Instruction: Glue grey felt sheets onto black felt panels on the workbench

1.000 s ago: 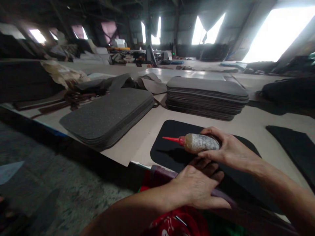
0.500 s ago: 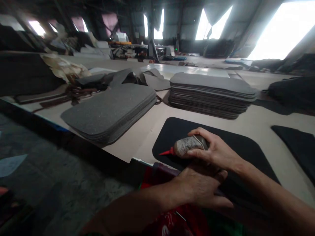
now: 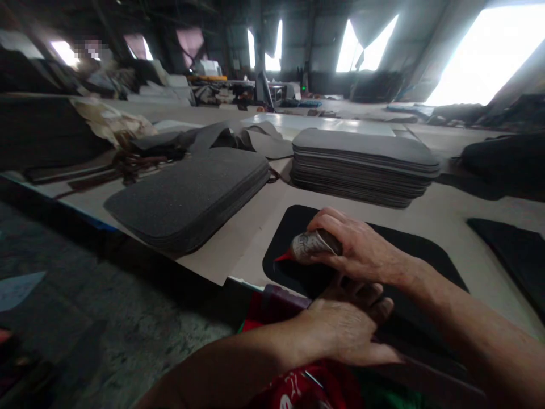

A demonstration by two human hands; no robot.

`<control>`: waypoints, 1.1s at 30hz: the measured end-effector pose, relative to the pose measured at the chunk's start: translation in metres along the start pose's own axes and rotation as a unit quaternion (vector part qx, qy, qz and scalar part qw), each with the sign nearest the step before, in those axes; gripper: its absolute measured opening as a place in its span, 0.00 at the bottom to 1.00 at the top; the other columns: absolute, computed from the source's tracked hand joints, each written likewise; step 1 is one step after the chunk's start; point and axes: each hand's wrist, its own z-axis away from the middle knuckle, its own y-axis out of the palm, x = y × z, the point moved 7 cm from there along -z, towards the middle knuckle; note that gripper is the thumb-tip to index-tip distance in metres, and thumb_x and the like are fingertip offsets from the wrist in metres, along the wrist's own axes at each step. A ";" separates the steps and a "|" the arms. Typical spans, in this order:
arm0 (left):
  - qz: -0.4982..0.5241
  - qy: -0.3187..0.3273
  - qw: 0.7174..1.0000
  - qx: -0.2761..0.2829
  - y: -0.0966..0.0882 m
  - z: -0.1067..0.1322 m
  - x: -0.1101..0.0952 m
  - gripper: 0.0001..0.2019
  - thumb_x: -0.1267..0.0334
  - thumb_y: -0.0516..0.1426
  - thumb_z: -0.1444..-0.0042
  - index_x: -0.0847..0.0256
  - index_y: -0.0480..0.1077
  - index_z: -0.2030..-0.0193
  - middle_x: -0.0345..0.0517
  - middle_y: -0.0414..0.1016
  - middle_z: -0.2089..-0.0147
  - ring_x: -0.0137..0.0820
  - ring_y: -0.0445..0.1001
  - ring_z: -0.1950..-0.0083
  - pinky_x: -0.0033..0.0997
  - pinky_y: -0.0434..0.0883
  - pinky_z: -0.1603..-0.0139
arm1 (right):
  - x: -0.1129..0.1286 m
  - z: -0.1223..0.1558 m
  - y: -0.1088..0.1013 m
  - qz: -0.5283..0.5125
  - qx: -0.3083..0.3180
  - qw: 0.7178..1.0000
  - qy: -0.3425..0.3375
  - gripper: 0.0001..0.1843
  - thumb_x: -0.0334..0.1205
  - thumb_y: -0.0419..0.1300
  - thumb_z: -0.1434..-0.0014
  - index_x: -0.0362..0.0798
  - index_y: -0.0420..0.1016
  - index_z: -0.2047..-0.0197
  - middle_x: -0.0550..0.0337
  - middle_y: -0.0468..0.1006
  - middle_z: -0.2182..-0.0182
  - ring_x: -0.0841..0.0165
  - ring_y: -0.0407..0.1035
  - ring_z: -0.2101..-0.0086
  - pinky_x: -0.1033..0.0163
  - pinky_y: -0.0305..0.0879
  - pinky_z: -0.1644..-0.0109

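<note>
Tilted nozzle-down, a squeeze bottle (image 3: 313, 245) with a red pointed tip and a worn, pale wrapping is gripped in my right hand (image 3: 357, 241). The tip points at the left part of a dark mat (image 3: 419, 250) with rounded corners, lying flat on the table. My left hand (image 3: 347, 326) crosses below the right one, at the mat's near edge. Its fingers are stretched out, thumb pointing right, and it holds nothing. Part of its fingers is hidden under the right hand.
A grey mat stack (image 3: 191, 193) lies to the left, a taller grey stack (image 3: 361, 165) behind the dark mat. Beyond are curled grey sheets (image 3: 213, 135). Another dark piece (image 3: 511, 250) lies right. The table's near edge (image 3: 200, 274) drops to the floor.
My right hand has shifted slightly left and rolled further over the bottle, whose body has moved a little left and up. My left hand stays nearly in place.
</note>
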 end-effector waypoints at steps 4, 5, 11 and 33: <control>-0.019 0.010 1.000 -0.011 -0.002 -0.001 -0.001 0.40 0.32 0.38 0.36 0.62 0.60 0.33 0.54 0.62 0.30 0.47 0.56 0.28 0.49 0.51 0.29 | -0.002 -0.007 -0.001 0.004 -0.004 1.000 0.006 0.14 0.40 0.65 0.39 0.49 0.68 0.52 0.54 0.70 0.56 0.61 0.67 0.59 0.58 0.64 0.56; -0.025 0.011 1.000 -0.014 -0.002 -0.001 -0.001 0.40 0.32 0.38 0.35 0.62 0.60 0.32 0.54 0.62 0.30 0.46 0.56 0.28 0.49 0.50 0.29 | -0.002 -0.008 -0.002 0.003 -0.004 1.000 0.007 0.15 0.40 0.65 0.39 0.49 0.68 0.52 0.55 0.70 0.56 0.61 0.67 0.59 0.58 0.64 0.56; -0.041 0.025 0.998 -0.027 0.000 -0.003 -0.001 0.39 0.31 0.41 0.36 0.63 0.61 0.34 0.55 0.64 0.32 0.48 0.54 0.27 0.56 0.47 0.28 | -0.019 -0.014 -0.006 0.047 -0.023 0.998 0.032 0.14 0.40 0.65 0.40 0.51 0.68 0.52 0.55 0.71 0.55 0.60 0.68 0.59 0.58 0.63 0.56; -0.028 0.020 0.999 -0.022 -0.003 -0.001 -0.001 0.41 0.31 0.41 0.37 0.63 0.58 0.31 0.57 0.61 0.29 0.48 0.52 0.26 0.61 0.46 0.26 | -0.097 -0.052 -0.017 0.132 -0.084 0.980 0.119 0.17 0.44 0.66 0.42 0.49 0.69 0.52 0.55 0.71 0.56 0.58 0.67 0.55 0.58 0.60 0.56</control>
